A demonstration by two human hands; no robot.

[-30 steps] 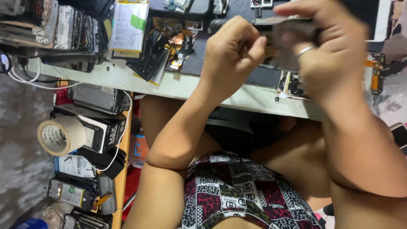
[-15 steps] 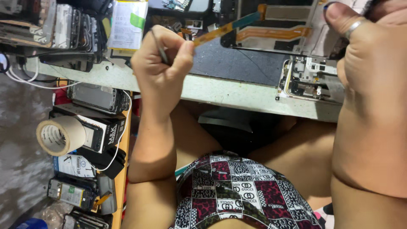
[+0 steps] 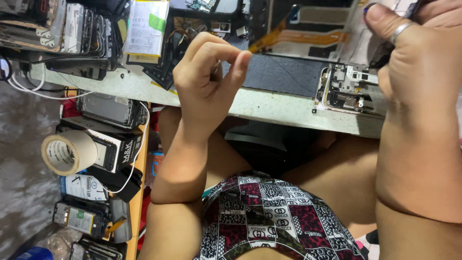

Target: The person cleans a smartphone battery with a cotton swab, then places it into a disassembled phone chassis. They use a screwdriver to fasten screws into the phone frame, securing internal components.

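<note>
My left hand (image 3: pixel 207 79) is raised over the bench edge, its thumb and fingers pinched at the end of an orange flex ribbon (image 3: pixel 269 39). A thin metal tool shows between its fingers. The ribbon runs back to a phone display panel (image 3: pixel 313 36), held tilted above the dark work mat (image 3: pixel 284 72). My right hand (image 3: pixel 416 72), with a ring on one finger, grips the panel's right end; the grip itself is partly hidden. An opened phone body (image 3: pixel 346 89) with bare circuit parts lies on the bench just below the panel.
The pale bench edge (image 3: pixel 269 108) crosses the view. A white battery (image 3: pixel 147 26) and stacked phone frames (image 3: pixel 62 24) lie at the back left. A tape roll (image 3: pixel 67 153), boxes and old phones (image 3: pixel 108 108) fill the shelf at the left. My lap is below.
My hands, close together on a phone part a second ago, have come apart. The left hand now holds the orange ribbon stretched out from the panel, and the right hand has shifted right.
</note>
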